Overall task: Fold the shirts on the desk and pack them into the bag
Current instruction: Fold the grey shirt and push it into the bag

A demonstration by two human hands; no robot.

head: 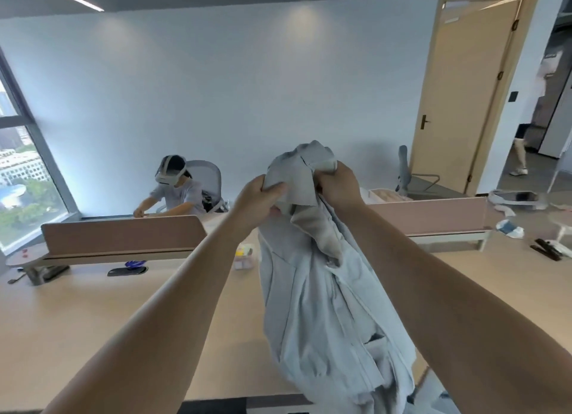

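A pale blue-grey shirt (322, 305) hangs bunched in the air above the light wooden desk (93, 314). My left hand (258, 198) grips the fabric near the collar from the left. My right hand (339, 186) grips the collar area from the right, close beside the left hand. The shirt's lower part drapes down past the desk's near edge and hides what lies behind it. No bag is in view.
A pink divider panel (120, 235) runs across the desk's far side. A small clear box (246, 255) and a dark cable port (127, 271) sit on the desk. Another person (176, 190) sits opposite; an open door (464, 97) stands at the right.
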